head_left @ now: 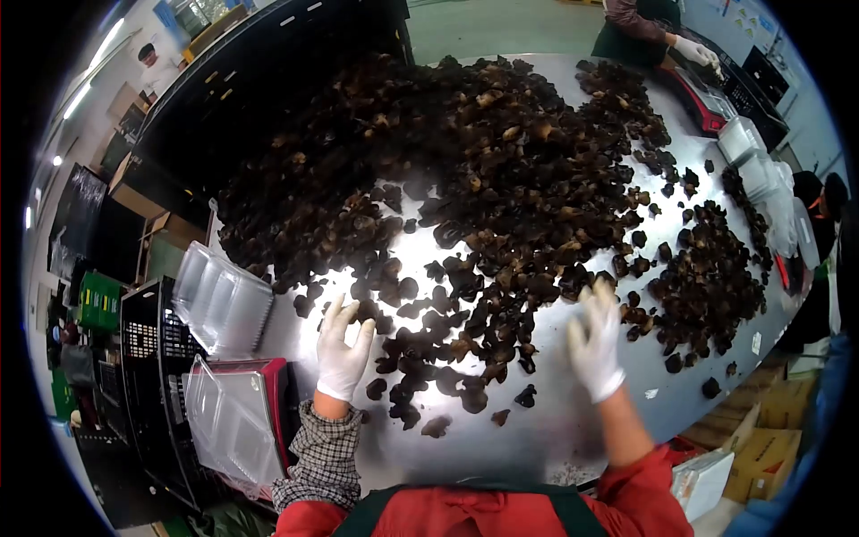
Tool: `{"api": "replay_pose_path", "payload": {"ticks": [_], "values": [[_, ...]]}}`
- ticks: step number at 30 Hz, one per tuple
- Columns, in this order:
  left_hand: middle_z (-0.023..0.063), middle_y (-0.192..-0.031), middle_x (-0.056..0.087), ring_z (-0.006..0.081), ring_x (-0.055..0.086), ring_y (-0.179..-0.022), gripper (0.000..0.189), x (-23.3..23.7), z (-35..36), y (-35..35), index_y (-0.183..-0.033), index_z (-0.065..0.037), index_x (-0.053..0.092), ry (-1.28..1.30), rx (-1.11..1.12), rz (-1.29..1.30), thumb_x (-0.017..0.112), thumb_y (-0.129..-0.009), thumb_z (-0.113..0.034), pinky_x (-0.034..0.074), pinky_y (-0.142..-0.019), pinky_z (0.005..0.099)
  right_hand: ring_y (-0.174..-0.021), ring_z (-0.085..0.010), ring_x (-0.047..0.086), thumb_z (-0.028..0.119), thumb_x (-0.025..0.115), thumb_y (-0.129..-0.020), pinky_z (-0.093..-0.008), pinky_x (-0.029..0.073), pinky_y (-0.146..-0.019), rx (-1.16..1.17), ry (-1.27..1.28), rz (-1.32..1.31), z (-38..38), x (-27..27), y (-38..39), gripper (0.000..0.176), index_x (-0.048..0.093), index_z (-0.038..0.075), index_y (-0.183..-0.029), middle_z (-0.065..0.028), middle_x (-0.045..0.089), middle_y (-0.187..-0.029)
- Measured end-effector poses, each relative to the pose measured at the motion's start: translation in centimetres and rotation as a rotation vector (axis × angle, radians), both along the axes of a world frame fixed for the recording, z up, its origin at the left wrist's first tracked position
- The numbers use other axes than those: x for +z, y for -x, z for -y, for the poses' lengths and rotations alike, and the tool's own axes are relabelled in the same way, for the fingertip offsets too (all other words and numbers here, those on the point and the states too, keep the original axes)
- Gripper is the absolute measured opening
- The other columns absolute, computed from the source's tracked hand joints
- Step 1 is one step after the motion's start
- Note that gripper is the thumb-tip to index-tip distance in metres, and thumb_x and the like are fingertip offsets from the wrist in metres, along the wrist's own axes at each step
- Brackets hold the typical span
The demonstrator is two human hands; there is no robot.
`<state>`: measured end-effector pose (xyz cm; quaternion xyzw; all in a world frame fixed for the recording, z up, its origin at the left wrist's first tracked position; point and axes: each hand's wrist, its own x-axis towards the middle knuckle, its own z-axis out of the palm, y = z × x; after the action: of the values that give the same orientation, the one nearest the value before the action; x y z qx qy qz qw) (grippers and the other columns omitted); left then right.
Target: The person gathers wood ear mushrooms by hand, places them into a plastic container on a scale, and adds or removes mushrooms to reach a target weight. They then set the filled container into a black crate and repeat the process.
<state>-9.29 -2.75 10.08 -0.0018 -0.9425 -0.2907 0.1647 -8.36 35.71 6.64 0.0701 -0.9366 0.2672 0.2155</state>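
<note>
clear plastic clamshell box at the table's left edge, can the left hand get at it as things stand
Probably yes. The white-gloved left hand is open and empty, and the clear plastic clamshell box lies to its left; only bare steel table and a few dark mushroom pieces lie between.

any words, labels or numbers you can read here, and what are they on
No text here can be read.
Blue wall sign: too blurred to read.
Wall poster: too small to read.
Red scale: display unreadable.
Cardboard boxes: no legible print.
</note>
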Motion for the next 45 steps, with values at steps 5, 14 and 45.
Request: {"api": "replay_pose_path", "payload": {"ticks": [5, 14, 45], "values": [[0.0255, -0.138, 0.042, 0.0381, 0.043, -0.125, 0.047, -1.9, 0.4, 1.8, -0.123, -0.002, 0.056, 0.063, 0.060, 0.097, 0.065, -0.083, -0.024, 0.035, -0.104, 0.0424, -0.132, -0.0426, 0.030, 0.044, 0.055, -0.090, -0.0492, 0.026, -0.108, -0.332, -0.204, 0.076, -7.7, -3.0, 16.0, 0.066, 0.037, 0.004, -0.139, -0.0298, 0.033, -0.142], [0.0116, -0.101, 0.065, 0.0296, 0.057, -0.095, 0.024, -4.9, -1.4, 10.5, -0.091, -0.004, 0.070, 0.148, -0.045, 0.077, 0.068, -0.081, -0.026, 0.044, -0.087, 0.0395, -0.134, -0.0428, 0.027, 0.045, 0.058, -0.085, -0.0599, 0.025, -0.104, 0.073, -0.224, 0.217, 4.3, -3.1, 8.8, 0.070, 0.037, 0.008, -0.140, -0.0251, 0.031, -0.145], [0.0074, -0.097, 0.062, 0.0282, 0.052, -0.100, 0.012, -5.5, -9.7, -0.3, -0.078, -0.011, 0.070, 0.032, -0.237, 0.166, 0.065, -0.076, -0.021, 0.039, -0.092, 0.0408, -0.120, -0.0394, 0.046, 0.014, 0.065, -0.083, -0.0410, 0.037, -0.102, -0.604, -0.091, 0.453, -15.4, 3.4, -26.8, 0.057, 0.042, -0.004, -0.132, -0.0256, 0.044, -0.133]]}}
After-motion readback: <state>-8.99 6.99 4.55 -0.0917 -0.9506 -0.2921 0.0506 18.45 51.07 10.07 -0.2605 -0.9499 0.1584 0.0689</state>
